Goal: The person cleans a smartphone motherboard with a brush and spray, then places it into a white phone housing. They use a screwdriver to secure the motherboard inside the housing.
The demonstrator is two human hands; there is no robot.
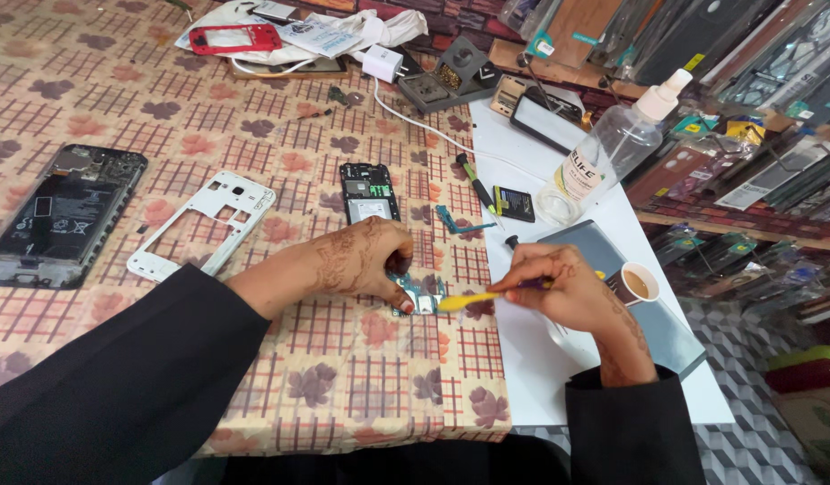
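From the head camera, just below the frame's centre, we pin the small green-blue phone circuit board (421,296) flat on the checked, leaf-patterned tablecloth (343,377) with our left hand (366,260), fingertips pressed together on its left edge. Our right hand (568,289) pinches a yellow-tipped plastic pry tool (473,299), its tip touching the board's right edge. We judge a shallow angle and light pressure best, so the board does not slide. A white phone frame (204,224) lies at left, a paper cup (638,285) just beside our right hand.
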